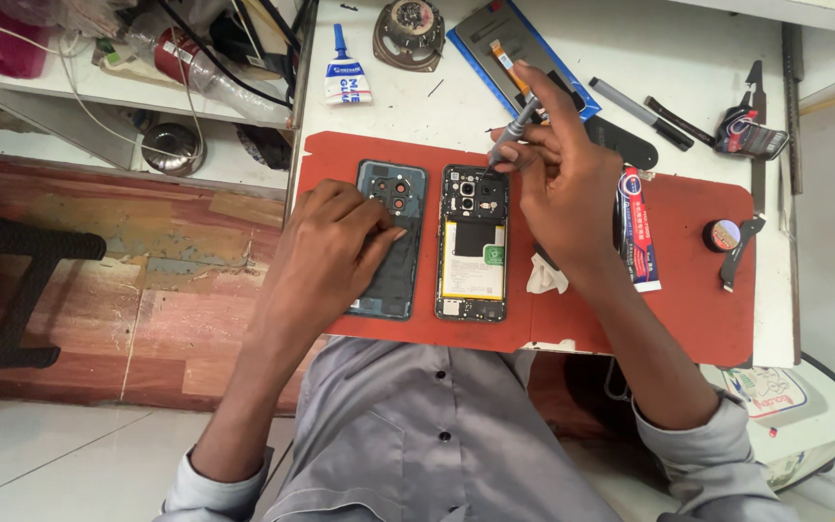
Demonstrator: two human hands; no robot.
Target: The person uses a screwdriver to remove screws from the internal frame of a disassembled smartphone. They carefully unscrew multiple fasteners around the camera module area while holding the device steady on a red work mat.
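Note:
An opened phone (473,246) lies on a red mat (698,290), its battery and circuit boards showing. My right hand (561,179) holds a grey screwdriver (509,140) upright, its tip down at the phone's top edge. Left of the phone lies the dark teal back cover (400,280) with its camera cut-outs. My left hand (332,253) rests on that cover, its fingertips pressing near the middle.
A white tissue (545,278) and a red-and-blue glue tube (638,227) lie on the mat right of the phone. A blue-framed screen panel (495,43), a small glue bottle (345,72), a round speaker part (410,31), pens and a black tool sit on the white table behind.

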